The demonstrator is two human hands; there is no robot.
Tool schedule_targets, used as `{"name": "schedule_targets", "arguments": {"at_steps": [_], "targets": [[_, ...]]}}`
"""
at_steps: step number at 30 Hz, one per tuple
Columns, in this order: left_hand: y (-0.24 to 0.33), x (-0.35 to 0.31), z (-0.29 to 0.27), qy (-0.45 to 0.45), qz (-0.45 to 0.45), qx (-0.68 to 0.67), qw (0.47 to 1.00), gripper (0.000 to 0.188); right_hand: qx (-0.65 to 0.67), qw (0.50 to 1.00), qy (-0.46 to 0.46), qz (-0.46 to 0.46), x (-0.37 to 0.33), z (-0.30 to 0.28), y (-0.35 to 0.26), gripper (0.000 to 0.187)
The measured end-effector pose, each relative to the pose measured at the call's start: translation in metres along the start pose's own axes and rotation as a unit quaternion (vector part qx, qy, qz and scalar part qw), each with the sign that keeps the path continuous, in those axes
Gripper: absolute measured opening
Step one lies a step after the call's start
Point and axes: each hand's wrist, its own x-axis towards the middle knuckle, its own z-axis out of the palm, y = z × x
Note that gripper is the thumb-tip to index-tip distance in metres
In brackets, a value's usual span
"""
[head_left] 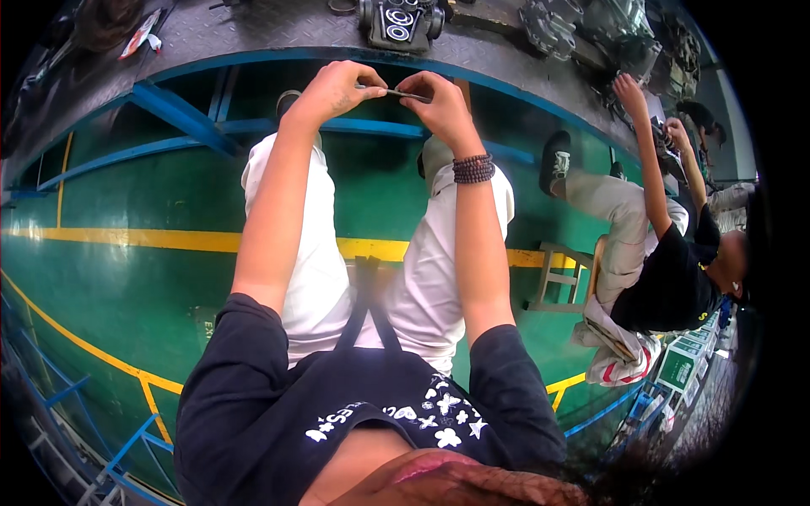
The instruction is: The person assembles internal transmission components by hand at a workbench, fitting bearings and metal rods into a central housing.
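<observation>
Between my two hands, just off the near edge of the workbench, runs a thin dark strip or rod [395,92], too small to name more exactly. My left hand [337,91] pinches one end of it with thumb and forefinger. The other end is gripped by the fingertips of my right hand [440,101], its wrist wrapped in dark beads. Beyond my hands, a dark metal housing [401,24] with light-rimmed round openings sits on the workbench [278,32].
More metal castings [548,25] lie at the bench's right. Under the bench run blue frame bars [181,118]. At my right a co-worker [666,278] sits with both hands raised by the bench, near a small metal-legged stool [557,278]. A red-and-white packet [141,35] lies far left.
</observation>
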Motion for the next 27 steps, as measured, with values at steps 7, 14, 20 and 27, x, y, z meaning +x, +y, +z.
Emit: {"name": "schedule_targets", "arguments": {"at_steps": [7,14,20,27], "targets": [[-0.005,0.001,0.001,-0.011,0.015,0.002,1.0,0.02,-0.022,0.999,-0.019,0.033,-0.001,-0.004,-0.006,0.017],[-0.003,0.001,-0.002,0.017,0.035,-0.006,0.999,0.021,-0.005,1.0,0.017,-0.007,0.004,-0.002,-0.006,0.016],[-0.014,0.004,-0.004,0.024,0.088,0.012,0.996,0.023,0.004,1.0,0.002,0.003,0.007,-0.001,-0.014,0.013],[-0.012,0.004,0.003,0.049,0.077,0.008,0.996,0.021,0.075,0.995,0.022,0.059,0.004,-0.001,-0.008,0.013]]}}
